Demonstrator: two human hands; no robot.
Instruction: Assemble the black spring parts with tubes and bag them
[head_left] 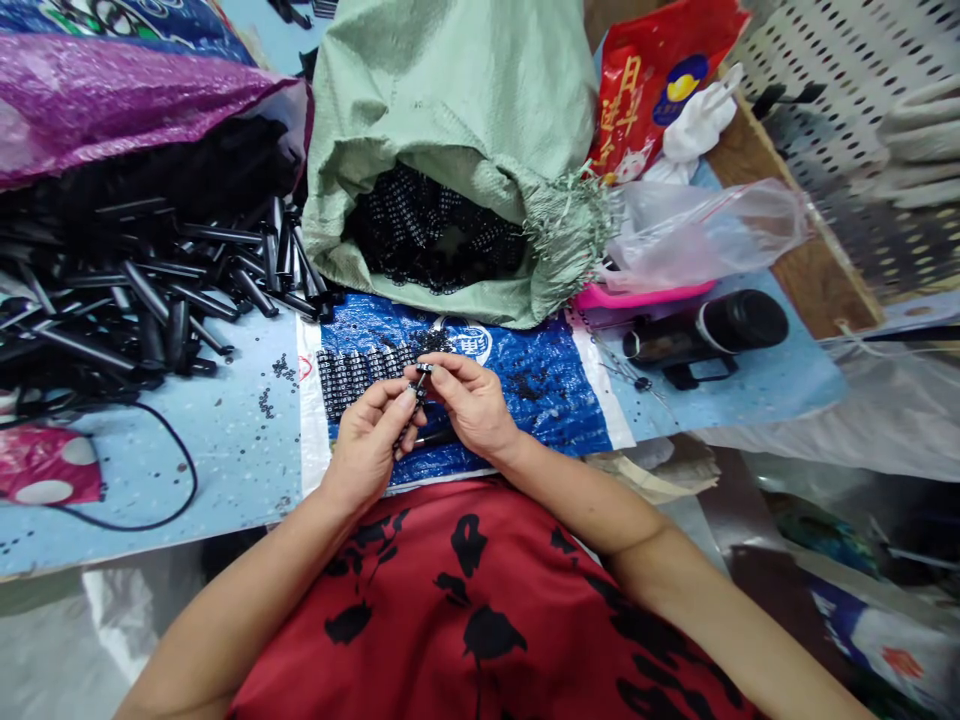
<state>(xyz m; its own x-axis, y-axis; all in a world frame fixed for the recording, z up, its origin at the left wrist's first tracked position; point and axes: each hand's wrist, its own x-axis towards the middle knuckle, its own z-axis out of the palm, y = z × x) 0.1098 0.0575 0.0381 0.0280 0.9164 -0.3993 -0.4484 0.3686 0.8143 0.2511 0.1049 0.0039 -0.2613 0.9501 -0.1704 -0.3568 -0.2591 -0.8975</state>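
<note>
Above the blue printed sheet [540, 340], my two hands meet close together. My left hand [371, 430] is closed around a black strip of small parts with white marks [409, 430]. Between the thumb and fingers of my right hand [474, 400], a small black piece [424, 368] is pinched at the strip's upper end. Just left of them lie rows of similar black strips with white marks [360, 370], side by side. A heap of tiny black bits [435, 338] sits beyond my fingertips. A dark slim rod [439, 438] lies partly hidden under my hands.
A green woven sack [450, 90] with dark strips inside opens toward me. Black tubes [150, 300] pile up at left under a purple bag [135, 100]. At right are a black bottle [705, 330], a clear plastic bag [705, 230] and a red packet [660, 80].
</note>
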